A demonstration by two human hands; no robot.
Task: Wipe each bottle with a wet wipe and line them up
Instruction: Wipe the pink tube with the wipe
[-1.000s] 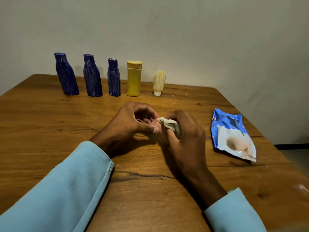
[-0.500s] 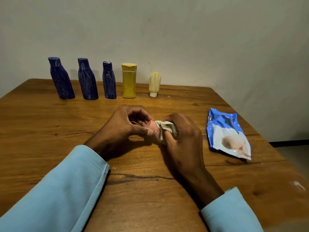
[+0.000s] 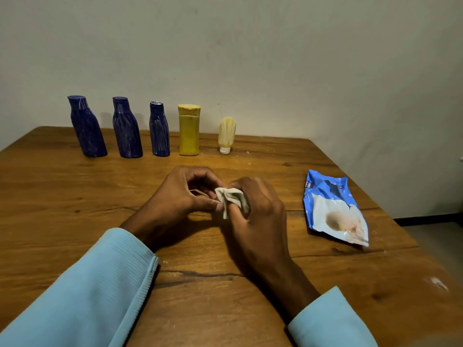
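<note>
The wet wipe (image 3: 233, 199) is bunched at table centre, gripped in the curled fingers of the right hand (image 3: 253, 216). The left hand (image 3: 183, 196) faces it, fingers curled and thumb closed on a small item that is almost fully hidden; its identity cannot be determined. Both hands rest on the wooden table (image 3: 75, 209).

Along the far edge, near the wall (image 3: 250, 58), five bottles stand upright in a row, spaced apart: three blue bottles (image 3: 86, 126) (image 3: 126, 127) (image 3: 159, 130), a yellow bottle (image 3: 189, 130), and a small cream tube (image 3: 226, 135) standing on its white cap. To the right of the hands, well apart, a blue-and-white wipe packet (image 3: 333, 209) lies flat. Light blue sleeves (image 3: 82, 291) cover both forearms.
</note>
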